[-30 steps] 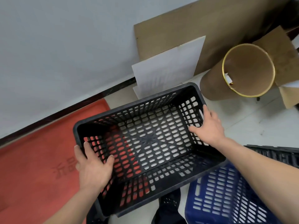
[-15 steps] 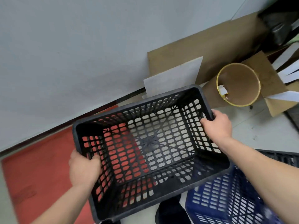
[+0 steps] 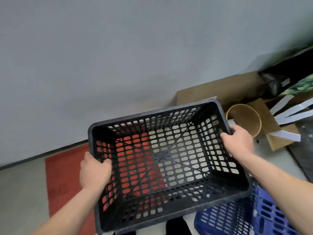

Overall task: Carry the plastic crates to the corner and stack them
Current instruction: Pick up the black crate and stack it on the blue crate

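Observation:
I hold an empty black perforated plastic crate (image 3: 162, 160) in the air in front of me, open side up. My left hand (image 3: 94, 172) grips its left short wall over the rim. My right hand (image 3: 238, 141) grips the right short wall the same way. Through its holes I see the red mat and pale floor below. A blue perforated crate (image 3: 264, 216) sits on the floor at the bottom right, partly under the black crate and my right forearm.
A red mat (image 3: 67, 180) lies on the floor by the grey wall (image 3: 118, 56). To the right stand a gold-rimmed brown cylinder (image 3: 243, 121), cardboard sheets (image 3: 220, 90), an open cardboard box (image 3: 277, 141) and dark clutter (image 3: 288, 78).
Both hands closed around the crate's short walls and lifted it off the floor. My view rose and swung left, so the cylinder and cardboard now look smaller and further right.

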